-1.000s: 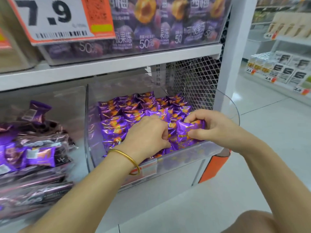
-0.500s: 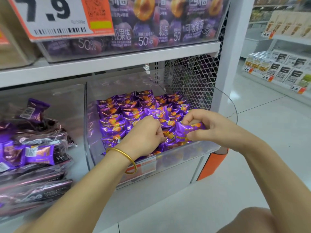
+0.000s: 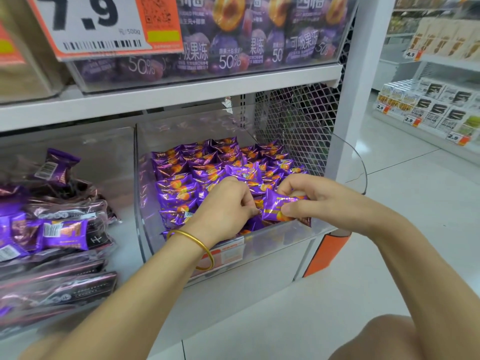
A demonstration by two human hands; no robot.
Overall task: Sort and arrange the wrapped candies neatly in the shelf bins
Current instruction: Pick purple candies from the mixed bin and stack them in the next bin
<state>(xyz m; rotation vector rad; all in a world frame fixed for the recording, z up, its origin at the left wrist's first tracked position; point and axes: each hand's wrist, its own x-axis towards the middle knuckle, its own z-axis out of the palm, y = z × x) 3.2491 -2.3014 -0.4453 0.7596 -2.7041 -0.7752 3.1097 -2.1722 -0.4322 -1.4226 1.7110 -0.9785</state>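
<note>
A clear plastic bin point(image 3: 291, 245) on the lower shelf holds several purple wrapped candies point(image 3: 197, 167) with orange fruit prints, laid in rows. My right hand point(image 3: 309, 196) pinches one purple candy point(image 3: 276, 209) between thumb and fingers just above the bin's front right edge. My left hand point(image 3: 223, 206), with a gold bangle on the wrist, reaches into the front of the bin with fingers curled onto the candies beside that one; what its fingertips hold is hidden.
The neighbouring bin point(image 3: 78, 157) on the left holds dark and purple packets point(image 3: 62, 229). A shelf board point(image 3: 181, 94) hangs close overhead with a 7.9 price sign point(image 3: 98, 24). White mesh point(image 3: 293, 120) closes the right side. Tiled floor and another shelf rack point(image 3: 436, 110) lie to the right.
Both hands stay at the bin's front. The right hand has turned its candy slightly and the left fingers have shifted towards it.
</note>
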